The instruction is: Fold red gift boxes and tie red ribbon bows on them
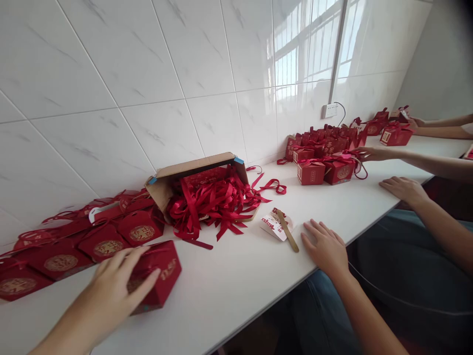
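Long white counter (236,276) against a tiled wall, seen from above and slightly left. Left hand (111,291) at the near left, fingers spread and laid over the top of a flat-folded red gift box (162,276), pressing on it rather than gripping it, probably to steady or slide it along the counter; the box near the counter's front edge, just right of a loose heap of flattened red boxes (74,246) with gold round emblems fanned toward the wall. Right hand (327,249) in the near middle, open, palm down, fingers flat on the bare counter, holding nothing, just right of a small white card packet (273,226) with a slim wooden stick (288,231) lying across it. Between the two hands, farther back, a brown cardboard carton (195,172) tipped on its side with a tangle of red ribbons (214,202) spilling out toward the front, some strands reaching close to the card packet. Far right, rows of assembled red boxes (321,153) tied with ribbon, grouped against the wall. Other people's hands on the right: one resting open on the counter (402,190), another touching the assembled boxes (373,154), more farther off by a window. Wall socket (328,110) above the far boxes.
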`<action>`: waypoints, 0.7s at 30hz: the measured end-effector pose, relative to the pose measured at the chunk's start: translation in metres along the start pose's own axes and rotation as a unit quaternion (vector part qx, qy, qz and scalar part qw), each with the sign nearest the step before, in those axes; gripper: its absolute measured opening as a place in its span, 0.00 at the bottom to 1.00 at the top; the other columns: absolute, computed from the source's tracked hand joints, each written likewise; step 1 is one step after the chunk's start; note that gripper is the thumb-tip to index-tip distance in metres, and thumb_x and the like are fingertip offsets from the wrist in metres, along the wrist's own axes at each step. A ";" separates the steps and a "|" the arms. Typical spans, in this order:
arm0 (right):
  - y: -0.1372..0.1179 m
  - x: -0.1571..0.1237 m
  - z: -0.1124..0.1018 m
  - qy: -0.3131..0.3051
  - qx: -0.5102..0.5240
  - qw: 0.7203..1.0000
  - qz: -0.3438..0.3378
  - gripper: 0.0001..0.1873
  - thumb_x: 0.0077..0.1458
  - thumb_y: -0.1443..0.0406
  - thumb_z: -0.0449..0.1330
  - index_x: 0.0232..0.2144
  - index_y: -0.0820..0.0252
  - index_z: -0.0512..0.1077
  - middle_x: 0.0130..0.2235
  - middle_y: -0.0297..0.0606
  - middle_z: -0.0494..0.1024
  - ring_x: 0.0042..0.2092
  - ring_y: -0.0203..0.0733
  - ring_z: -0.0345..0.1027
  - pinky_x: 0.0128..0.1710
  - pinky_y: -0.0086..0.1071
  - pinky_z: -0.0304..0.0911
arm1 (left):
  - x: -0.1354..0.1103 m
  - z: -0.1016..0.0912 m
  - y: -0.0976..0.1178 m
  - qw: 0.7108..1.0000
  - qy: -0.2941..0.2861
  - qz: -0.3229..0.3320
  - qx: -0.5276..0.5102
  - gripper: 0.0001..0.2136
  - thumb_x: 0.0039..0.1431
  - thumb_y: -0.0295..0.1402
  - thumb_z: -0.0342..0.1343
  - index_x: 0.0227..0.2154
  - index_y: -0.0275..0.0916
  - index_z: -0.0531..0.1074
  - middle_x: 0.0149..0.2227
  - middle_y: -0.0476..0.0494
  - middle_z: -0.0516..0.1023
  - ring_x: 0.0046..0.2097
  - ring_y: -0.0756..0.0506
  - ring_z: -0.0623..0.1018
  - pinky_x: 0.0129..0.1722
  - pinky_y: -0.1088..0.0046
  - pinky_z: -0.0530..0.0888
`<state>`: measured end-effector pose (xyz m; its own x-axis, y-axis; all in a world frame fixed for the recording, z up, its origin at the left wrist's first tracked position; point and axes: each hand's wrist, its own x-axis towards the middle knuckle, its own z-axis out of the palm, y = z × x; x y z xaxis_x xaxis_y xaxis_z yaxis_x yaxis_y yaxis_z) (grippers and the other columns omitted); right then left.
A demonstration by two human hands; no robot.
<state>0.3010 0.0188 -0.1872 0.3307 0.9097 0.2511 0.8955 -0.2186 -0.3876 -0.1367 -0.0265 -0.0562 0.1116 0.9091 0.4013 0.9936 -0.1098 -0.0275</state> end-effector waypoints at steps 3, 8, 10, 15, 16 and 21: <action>0.000 0.000 0.000 0.001 -0.001 1.000 0.003 0.23 0.61 0.57 0.49 0.55 0.53 0.69 0.63 0.33 0.65 0.65 0.44 0.54 0.63 0.42 0.49 | -0.006 0.009 0.053 0.995 0.030 0.082 -0.049 0.25 0.54 0.51 0.53 0.50 0.42 0.69 0.50 0.36 0.72 0.53 0.33 0.71 0.52 0.55 0.70; 0.001 0.000 0.001 0.009 -0.003 1.000 0.000 0.23 0.61 0.56 0.49 0.55 0.52 0.70 0.62 0.32 0.65 0.64 0.45 0.55 0.62 0.42 0.49 | 0.008 0.022 0.117 0.963 0.021 0.201 -0.177 0.19 0.61 0.38 0.51 0.55 0.46 0.66 0.51 0.39 0.71 0.53 0.39 0.73 0.50 0.64 0.74; 0.002 0.000 0.003 0.014 -0.003 1.000 -0.001 0.23 0.60 0.56 0.49 0.55 0.52 0.70 0.62 0.32 0.66 0.64 0.45 0.55 0.62 0.42 0.50 | 0.017 0.025 0.130 0.935 0.031 0.240 -0.258 0.15 0.63 0.31 0.49 0.53 0.45 0.66 0.50 0.40 0.72 0.52 0.42 0.74 0.50 0.66 0.74; 0.004 0.002 0.009 0.031 0.007 0.999 0.008 0.23 0.59 0.55 0.49 0.53 0.51 0.71 0.61 0.31 0.67 0.64 0.46 0.56 0.61 0.42 0.51 | 0.026 0.031 0.138 0.856 0.050 0.307 -0.412 0.10 0.62 0.23 0.49 0.42 0.43 0.69 0.39 0.43 0.76 0.43 0.45 0.77 0.44 0.67 0.76; 0.004 0.003 0.009 0.033 0.010 0.999 0.010 0.23 0.59 0.55 0.49 0.53 0.51 0.72 0.61 0.31 0.68 0.63 0.46 0.57 0.61 0.42 0.51 | 0.024 0.032 0.138 0.848 0.050 0.306 -0.429 0.10 0.62 0.22 0.49 0.41 0.43 0.69 0.37 0.44 0.76 0.41 0.45 0.77 0.42 0.67 0.76; 0.003 0.003 0.008 0.035 0.019 0.999 0.020 0.22 0.58 0.55 0.50 0.52 0.50 0.72 0.60 0.30 0.68 0.63 0.46 0.57 0.61 0.43 0.52 | 0.024 0.046 0.130 0.871 0.035 0.189 -0.453 0.05 0.64 0.29 0.48 0.41 0.42 0.66 0.32 0.48 0.74 0.33 0.49 0.77 0.35 0.73 0.76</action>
<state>0.3021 0.0235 -0.1943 0.3873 0.8735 0.2951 0.8696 -0.2397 -0.4316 -0.0039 0.0001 -0.0925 0.3933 0.7162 0.5766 0.4603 -0.6962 0.5508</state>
